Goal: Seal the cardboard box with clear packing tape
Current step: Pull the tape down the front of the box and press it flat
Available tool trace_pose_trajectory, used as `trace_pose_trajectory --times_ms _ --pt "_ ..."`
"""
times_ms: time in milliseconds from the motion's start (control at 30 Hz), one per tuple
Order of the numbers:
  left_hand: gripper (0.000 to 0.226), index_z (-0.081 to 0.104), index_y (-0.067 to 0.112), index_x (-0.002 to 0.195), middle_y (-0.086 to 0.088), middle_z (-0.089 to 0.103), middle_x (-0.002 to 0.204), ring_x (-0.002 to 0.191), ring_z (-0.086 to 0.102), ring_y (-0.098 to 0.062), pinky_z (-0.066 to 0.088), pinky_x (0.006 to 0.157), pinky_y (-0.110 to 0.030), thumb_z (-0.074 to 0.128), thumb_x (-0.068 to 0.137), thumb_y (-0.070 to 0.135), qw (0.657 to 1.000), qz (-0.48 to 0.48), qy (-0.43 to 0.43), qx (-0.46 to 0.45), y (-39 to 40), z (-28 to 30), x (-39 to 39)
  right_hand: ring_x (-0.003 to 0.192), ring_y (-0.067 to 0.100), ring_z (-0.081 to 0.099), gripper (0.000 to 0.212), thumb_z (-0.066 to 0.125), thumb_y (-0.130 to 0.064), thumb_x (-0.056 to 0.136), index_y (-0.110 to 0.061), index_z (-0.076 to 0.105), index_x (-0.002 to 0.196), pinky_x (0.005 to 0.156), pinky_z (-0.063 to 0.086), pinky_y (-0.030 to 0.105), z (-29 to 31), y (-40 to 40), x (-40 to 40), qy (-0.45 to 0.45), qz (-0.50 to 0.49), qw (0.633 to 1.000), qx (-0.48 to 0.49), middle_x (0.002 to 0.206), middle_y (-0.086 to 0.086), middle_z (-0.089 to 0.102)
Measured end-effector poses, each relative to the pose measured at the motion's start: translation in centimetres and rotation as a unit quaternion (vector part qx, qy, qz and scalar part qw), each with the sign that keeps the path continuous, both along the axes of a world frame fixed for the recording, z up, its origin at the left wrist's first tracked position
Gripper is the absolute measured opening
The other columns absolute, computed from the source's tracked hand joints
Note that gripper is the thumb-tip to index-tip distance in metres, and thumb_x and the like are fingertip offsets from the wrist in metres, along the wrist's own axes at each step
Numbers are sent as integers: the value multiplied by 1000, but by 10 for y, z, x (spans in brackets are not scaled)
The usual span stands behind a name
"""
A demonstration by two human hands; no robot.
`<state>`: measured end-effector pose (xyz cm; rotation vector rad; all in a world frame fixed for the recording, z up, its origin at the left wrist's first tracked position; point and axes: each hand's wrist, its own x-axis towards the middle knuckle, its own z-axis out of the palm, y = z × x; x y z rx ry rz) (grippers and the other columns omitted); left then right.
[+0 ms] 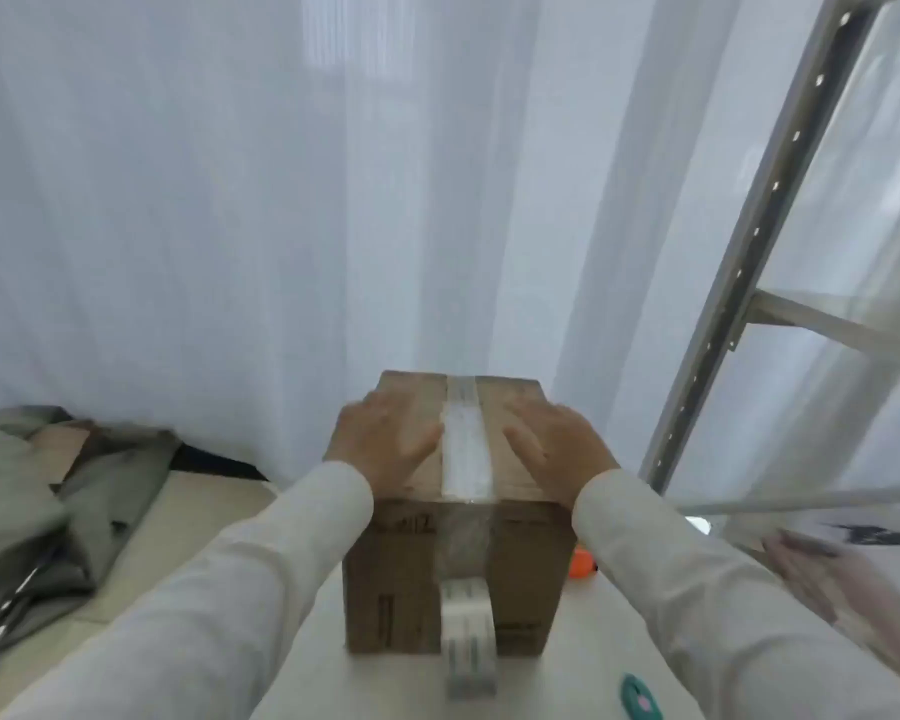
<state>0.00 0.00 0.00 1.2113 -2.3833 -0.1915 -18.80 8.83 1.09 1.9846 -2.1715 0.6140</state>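
Note:
A brown cardboard box stands on the white table, flaps closed. A strip of clear tape runs along the top seam and down the near face. The tape roll hangs against the near face, still joined to the strip. My left hand lies flat on the top, left of the tape, fingers spread. My right hand lies flat on the top, right of the tape. Neither hand holds anything.
A teal tool lies on the table near the front right. An orange object peeks out behind the box's right side. Grey fabric is piled at the left. A metal rack rises at the right; white curtains hang behind.

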Motion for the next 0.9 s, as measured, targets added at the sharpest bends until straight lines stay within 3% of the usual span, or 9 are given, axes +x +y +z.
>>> trace_pose_trajectory --times_ms 67,133,200,400,533,633,700,800,900 --pt "64 32 26 141 4 44 143 128 40 -17 26 104 -33 27 86 59 998 -44 -37 -10 22 -19 8 132 16 38 40 32 -29 99 -20 43 136 105 21 20 -15 20 16 -35 46 998 24 143 -3 45" --pt "74 39 33 138 13 44 142 131 37 -10 23 104 -30 11 77 65 996 -66 -44 -44 36 -42 14 135 11 34 42 29 -33 99 -22 41 138 104 17 16 -32 32 33 -57 76 994 48 145 -5 42" --pt "71 42 35 136 16 42 143 134 33 -7 21 106 -29 10 79 64 996 -65 -25 -46 37 -46 15 138 8 27 48 24 -42 98 -23 35 141 106 10 18 -38 30 44 -55 96 990 86 149 -4 36" --pt "40 54 34 123 16 54 132 124 44 -6 26 102 -24 33 90 44 996 -76 13 -50 29 -49 12 141 17 19 53 10 -43 98 -20 34 141 115 5 41 -19 -25 46 -46 89 972 213 154 3 26" --pt "55 62 30 114 15 62 123 119 50 -7 27 98 -22 25 79 50 994 -68 47 -69 34 -56 9 137 19 26 42 16 -48 95 -23 42 115 110 10 53 -31 -86 27 -23 60 968 244 133 -2 40" --pt "55 59 30 121 14 56 132 127 44 -8 27 104 -27 31 80 54 995 -60 42 -67 34 -61 8 142 19 13 62 19 -53 93 -14 24 141 112 5 54 -39 -125 20 19 2 968 249 154 2 20" --pt "57 59 29 121 12 56 132 128 45 -10 29 104 -30 32 80 59 995 -59 27 -74 32 -62 9 145 19 0 66 17 -53 93 -16 9 147 113 -1 50 -43 -139 19 37 -25 967 251 158 1 3" --pt "65 63 25 116 7 61 128 123 51 -14 35 101 -32 23 78 60 994 -65 16 -88 31 -60 9 145 19 -2 66 17 -52 94 -14 8 148 114 -1 49 -45 -137 20 35 -31 971 234 158 3 1" --pt "73 55 26 125 8 53 137 129 42 -12 27 105 -28 10 79 58 994 -69 -27 -75 34 -57 8 144 23 -1 72 20 -55 92 -9 11 147 115 1 46 -41 -113 32 12 -22 969 247 158 7 2"
